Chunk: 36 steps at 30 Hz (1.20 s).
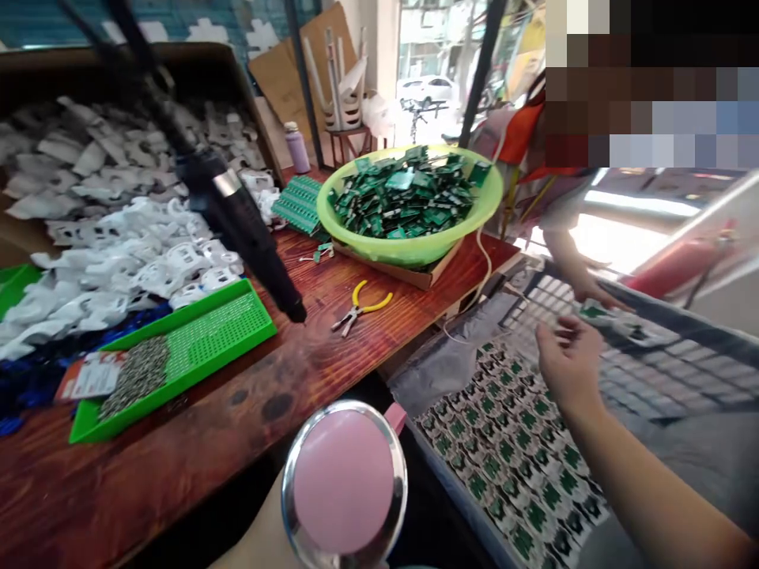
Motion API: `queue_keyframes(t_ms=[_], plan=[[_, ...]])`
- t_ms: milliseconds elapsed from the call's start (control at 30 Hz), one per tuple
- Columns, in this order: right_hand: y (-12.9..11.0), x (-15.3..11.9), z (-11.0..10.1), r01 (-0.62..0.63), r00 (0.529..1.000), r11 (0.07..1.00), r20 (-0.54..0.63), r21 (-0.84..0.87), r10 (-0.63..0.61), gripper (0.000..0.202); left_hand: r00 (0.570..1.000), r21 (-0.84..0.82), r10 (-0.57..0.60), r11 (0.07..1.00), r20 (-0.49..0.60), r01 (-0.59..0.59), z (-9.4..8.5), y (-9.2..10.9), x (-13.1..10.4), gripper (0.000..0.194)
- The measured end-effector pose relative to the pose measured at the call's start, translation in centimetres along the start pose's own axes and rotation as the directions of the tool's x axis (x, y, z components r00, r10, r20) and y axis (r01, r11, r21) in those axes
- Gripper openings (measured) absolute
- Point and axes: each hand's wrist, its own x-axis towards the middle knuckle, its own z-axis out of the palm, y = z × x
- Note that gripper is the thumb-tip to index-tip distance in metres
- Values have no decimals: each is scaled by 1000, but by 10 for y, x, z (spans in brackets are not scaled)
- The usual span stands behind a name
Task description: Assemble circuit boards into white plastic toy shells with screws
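Presently, item one: pink mug [344,482], lower centre of the frame, in my left hand [261,533]; fingers mostly hidden beneath, apparently wrapped about the body. Judged rigid, heavier if filled, slick along its shiny rim; best taken round the body or by the pink handle [396,417] at its upper right, kept level. Item two: right hand [572,363], right of centre, fingers loosely curled; whether they pinch anything I cannot tell. Item three: board-fitted housings [525,438], lower right, near that hand; light, stiff shells, fragile boards, so hold by shell edges. Item four: yellow-handled pliers [361,307], mid-frame, on the bench [261,403].
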Motion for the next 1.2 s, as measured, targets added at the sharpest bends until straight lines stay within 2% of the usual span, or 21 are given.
queue_keyframes(t_ms=[67, 133, 167, 200, 233, 267, 300, 400, 533, 567, 633, 700, 733, 767, 833, 900, 967, 1033, 1133, 1167, 1200], plan=[[-51, -31, -12, 222, 956, 949, 144, 226, -258, 42, 995, -159, 40, 987, 91, -25, -2, 14, -8, 69], [-105, -62, -31, 387, 801, 819, 287, 423, -526, 40, 991, -263, 45, 965, 124, -11, -6, 25, -12, 66], [-132, -76, -42, 462, 649, 709, 342, 533, -680, 41, 995, -302, 30, 953, 93, -1, -7, 28, -13, 66], [-157, -88, -52, 532, 390, 546, 385, 647, -837, 45, 1000, -338, 9, 941, 29, 1, -8, 30, -15, 66], [-179, -98, -60, 580, 172, 439, 423, 686, -890, 52, 999, -386, -11, 923, -42, -6, -8, 30, -17, 68], [-199, -107, -66, 642, 74, 394, 459, 658, -885, 62, 994, -440, -30, 898, -104, -19, -8, 29, -19, 73], [-216, -116, -69, 708, 14, 348, 480, 615, -877, 74, 986, -492, -42, 869, -162, -44, -6, 26, -22, 78], [-251, -137, -65, 870, -28, 238, 526, 431, -850, 93, 959, -570, -55, 813, -278, -118, -4, 16, -33, 91], [-274, -156, -60, 925, -88, 135, 546, 355, -833, 71, 939, -544, 2, 815, -344, -201, -8, 9, -48, 86], [-277, -158, -62, 913, -132, 119, 560, 390, -818, 62, 938, -527, 29, 821, -346, -220, -10, 8, -51, 85], [-282, -158, -69, 857, -270, 65, 553, 511, -788, 50, 939, -475, 79, 847, -334, -240, -15, 9, -57, 81], [-285, -156, -78, 799, -389, -14, 498, 601, -775, 61, 953, -427, 85, 880, -291, -209, -20, 10, -61, 77], [-287, -155, -81, 790, -410, -37, 483, 611, -773, 75, 960, -409, 72, 894, -271, -183, -21, 9, -64, 76], [-289, -155, -84, 802, -401, -35, 493, 597, -772, 87, 964, -397, 58, 903, -261, -162, -22, 8, -66, 77], [-296, -158, -88, 856, -328, 44, 607, 516, -724, 97, 962, -424, 35, 893, -269, -152, -23, 4, -71, 85], [-306, -165, -90, 897, -269, 121, 742, 425, -614, 78, 952, -473, 43, 861, -302, -189, -24, 1, -76, 90], [-318, -174, -90, 912, -286, 100, 792, 398, -540, 60, 946, -496, 64, 839, -317, -223, -25, -2, -80, 88], [-329, -185, -90, 925, -301, 49, 803, 378, -515, 68, 943, -500, 67, 834, -326, -232, -26, -3, -84, 86], [-343, -200, -88, 964, -228, 21, 864, 266, -449, 65, 936, -472, 28, 858, -351, -203, -30, -6, -90, 84], [-346, -203, -88, 965, -235, 3, 869, 262, -435, 55, 931, -454, 19, 869, -366, -196, -31, -7, -92, 83], [-348, -205, -88, 956, -274, -30, 856, 290, -439, 43, 926, -435, 16, 880, -376, -192, -33, -8, -93, 82]])
